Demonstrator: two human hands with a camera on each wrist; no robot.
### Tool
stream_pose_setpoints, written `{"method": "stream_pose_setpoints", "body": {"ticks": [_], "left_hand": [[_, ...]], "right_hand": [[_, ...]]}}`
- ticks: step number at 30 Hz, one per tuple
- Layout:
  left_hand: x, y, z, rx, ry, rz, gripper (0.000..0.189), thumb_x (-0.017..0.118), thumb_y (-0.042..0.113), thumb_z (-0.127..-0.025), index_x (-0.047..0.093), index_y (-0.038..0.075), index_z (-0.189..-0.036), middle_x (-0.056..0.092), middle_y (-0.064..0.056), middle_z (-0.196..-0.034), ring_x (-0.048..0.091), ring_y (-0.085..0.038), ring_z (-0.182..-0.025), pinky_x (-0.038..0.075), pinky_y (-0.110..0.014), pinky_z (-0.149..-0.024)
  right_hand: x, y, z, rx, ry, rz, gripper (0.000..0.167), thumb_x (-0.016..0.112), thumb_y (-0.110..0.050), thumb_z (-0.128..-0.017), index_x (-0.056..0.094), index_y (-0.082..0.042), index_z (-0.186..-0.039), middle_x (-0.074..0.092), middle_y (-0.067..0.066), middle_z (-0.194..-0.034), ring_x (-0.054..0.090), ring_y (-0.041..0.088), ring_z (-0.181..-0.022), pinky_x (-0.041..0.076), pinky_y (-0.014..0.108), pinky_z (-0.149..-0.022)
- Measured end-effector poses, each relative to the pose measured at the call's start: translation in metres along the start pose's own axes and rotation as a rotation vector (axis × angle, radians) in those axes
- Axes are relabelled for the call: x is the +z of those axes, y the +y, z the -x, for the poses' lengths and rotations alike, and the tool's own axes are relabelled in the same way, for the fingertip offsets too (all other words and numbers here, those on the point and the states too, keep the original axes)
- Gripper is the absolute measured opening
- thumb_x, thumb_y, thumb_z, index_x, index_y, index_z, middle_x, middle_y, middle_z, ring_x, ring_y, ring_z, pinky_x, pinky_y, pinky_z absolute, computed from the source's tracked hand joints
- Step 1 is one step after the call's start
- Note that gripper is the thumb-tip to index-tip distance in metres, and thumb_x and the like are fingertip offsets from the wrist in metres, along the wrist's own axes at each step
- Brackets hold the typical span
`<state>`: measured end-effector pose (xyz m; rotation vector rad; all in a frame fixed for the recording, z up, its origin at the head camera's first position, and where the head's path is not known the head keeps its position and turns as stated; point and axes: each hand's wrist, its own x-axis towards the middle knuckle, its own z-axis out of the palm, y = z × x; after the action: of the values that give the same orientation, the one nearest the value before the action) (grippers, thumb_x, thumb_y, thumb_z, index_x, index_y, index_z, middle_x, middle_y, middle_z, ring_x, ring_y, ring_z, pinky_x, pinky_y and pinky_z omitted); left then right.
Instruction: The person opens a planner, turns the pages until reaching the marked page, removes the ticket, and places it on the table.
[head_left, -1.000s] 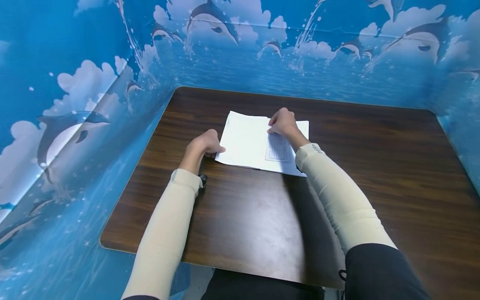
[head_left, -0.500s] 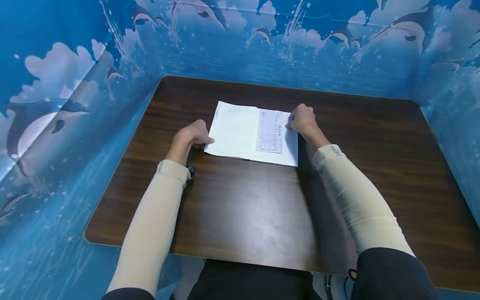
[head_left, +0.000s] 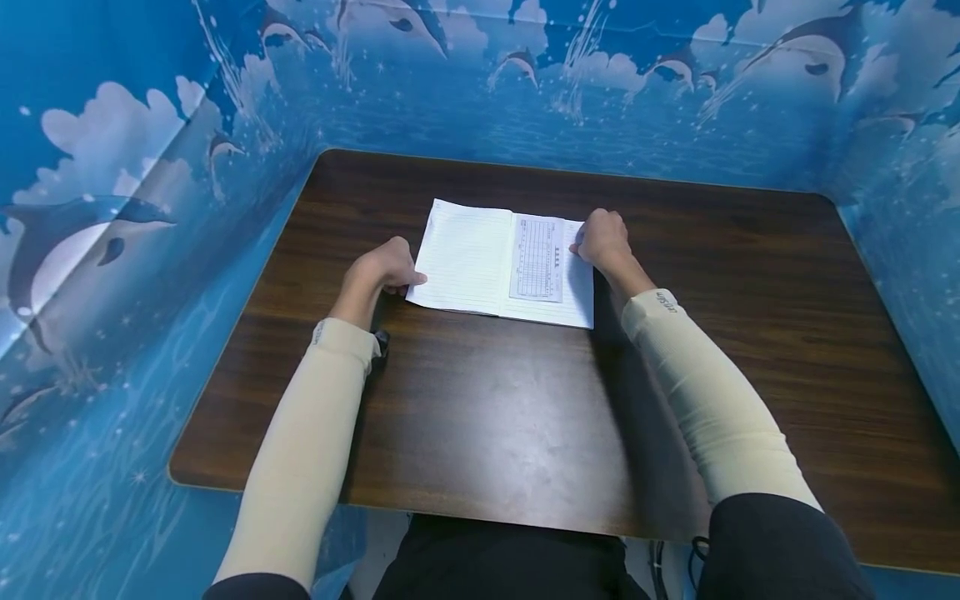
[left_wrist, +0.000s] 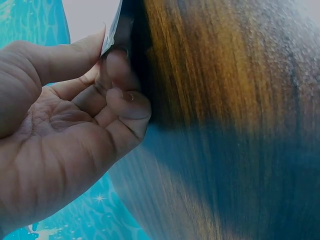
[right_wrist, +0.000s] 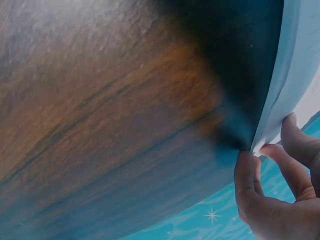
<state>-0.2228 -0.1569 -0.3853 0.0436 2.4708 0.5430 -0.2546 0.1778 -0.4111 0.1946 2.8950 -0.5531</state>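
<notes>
An open lined notebook (head_left: 463,260) lies flat-spread on the far half of the brown table, in the head view. On its right-hand page is a slip printed with a table grid (head_left: 536,260). My left hand (head_left: 384,267) pinches the notebook's left edge; in the left wrist view the thumb is on top of the pages (left_wrist: 114,31) and curled fingers are underneath. At the opposite edge, my right hand (head_left: 606,242) pinches the right side. The right wrist view shows its fingertips at the corner of the page stack (right_wrist: 285,95).
The dark wood-grain table (head_left: 480,400) has rounded corners. Blue sheeting printed with dolphins (head_left: 480,108) hangs behind it and along its left side. Cables (head_left: 657,567) hang below the near edge, beside the person's dark-clothed lap (head_left: 502,558).
My right hand has moved from the middle of the right page out to its right edge, uncovering the printed slip. The left hand keeps its hold on the left edge. The head view has shifted slightly.
</notes>
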Motion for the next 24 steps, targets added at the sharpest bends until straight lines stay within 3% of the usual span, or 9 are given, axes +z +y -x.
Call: {"method": "stream_pose_setpoints", "body": {"ticks": [4, 14, 18, 24], "left_hand": [[0.000, 0.001, 0.000, 0.001, -0.001, 0.002, 0.030, 0.063, 0.022, -0.109, 0.066, -0.005, -0.095, 0.061, -0.012, -0.083, 0.056, -0.025, -0.078, 0.049, -0.037, -0.078], [-0.001, 0.000, 0.001, -0.017, 0.010, 0.014, 0.032, 0.062, 0.022, -0.110, 0.060, -0.010, -0.114, 0.060, -0.015, -0.090, 0.056, -0.026, -0.081, 0.049, -0.036, -0.077], [0.000, -0.001, 0.002, -0.022, 0.003, 0.025, 0.032, 0.061, 0.021, -0.110, 0.058, -0.010, -0.117, 0.058, -0.016, -0.092, 0.055, -0.027, -0.082, 0.048, -0.037, -0.079], [0.002, 0.001, 0.004, -0.018, -0.005, 0.024, 0.033, 0.059, 0.022, -0.111, 0.057, -0.010, -0.120, 0.059, -0.016, -0.096, 0.056, -0.028, -0.086, 0.048, -0.038, -0.081]], "right_hand": [[0.000, -0.001, 0.002, 0.021, 0.009, -0.037, 0.035, 0.072, -0.011, -0.103, 0.071, 0.005, -0.135, 0.069, 0.024, -0.140, 0.063, 0.037, -0.125, 0.055, 0.047, -0.108], [0.013, 0.000, 0.003, -0.009, 0.088, -0.145, 0.033, 0.068, -0.005, -0.103, 0.070, 0.006, -0.134, 0.067, 0.024, -0.143, 0.051, 0.039, -0.137, 0.046, 0.049, -0.117], [0.016, -0.001, 0.005, 0.040, 0.099, -0.221, 0.033, 0.067, -0.004, -0.104, 0.071, 0.004, -0.135, 0.059, 0.024, -0.148, 0.048, 0.037, -0.138, 0.048, 0.049, -0.115], [0.007, -0.001, 0.012, 0.128, 0.114, -0.319, 0.034, 0.075, -0.002, -0.097, 0.073, 0.002, -0.131, 0.050, 0.025, -0.154, 0.046, 0.037, -0.141, 0.050, 0.047, -0.113]]}}
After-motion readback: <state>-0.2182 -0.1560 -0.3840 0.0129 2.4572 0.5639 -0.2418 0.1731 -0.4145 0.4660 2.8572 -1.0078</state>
